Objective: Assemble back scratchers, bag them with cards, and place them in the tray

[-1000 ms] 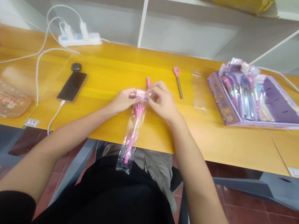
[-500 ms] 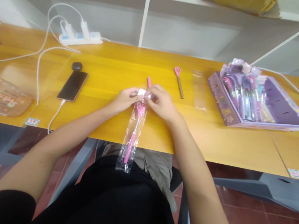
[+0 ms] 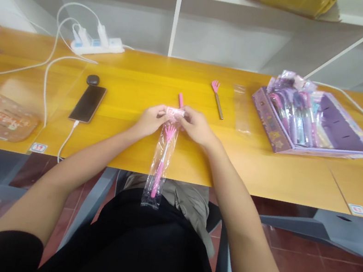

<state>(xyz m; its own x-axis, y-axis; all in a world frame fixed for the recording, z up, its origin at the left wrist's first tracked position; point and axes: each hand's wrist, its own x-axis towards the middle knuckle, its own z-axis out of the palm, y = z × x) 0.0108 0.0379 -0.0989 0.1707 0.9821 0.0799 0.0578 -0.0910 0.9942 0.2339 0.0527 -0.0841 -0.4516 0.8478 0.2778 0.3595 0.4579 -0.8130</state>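
Observation:
A pink back scratcher with a metal shaft (image 3: 158, 174) lies inside a clear plastic bag (image 3: 149, 185). The bag reaches over the table edge towards my lap. My left hand (image 3: 152, 119) pinches the left side of the bag's top, where a pale pink printed strip (image 3: 175, 112) shows. On the other side, my right hand (image 3: 196, 123) pinches the same end. Just beyond my fingers a loose pink handle (image 3: 181, 99) lies on the table, its near end hidden by my right hand. Further right is a pink-headed scratcher piece with a metal shaft (image 3: 218, 99).
Beside the loose piece lies a flat clear bag (image 3: 242, 109). At right, a purple box (image 3: 343, 153) holds several bagged items. A phone (image 3: 88, 104) on a white cable, a small black object (image 3: 93, 79), a power strip (image 3: 98, 48) and an orange pouch (image 3: 2, 116) are at left.
The fingers of both hands have moved apart along the bag's top, and its pale pink printed strip now shows between them. The scratcher in the bag has hardly moved.

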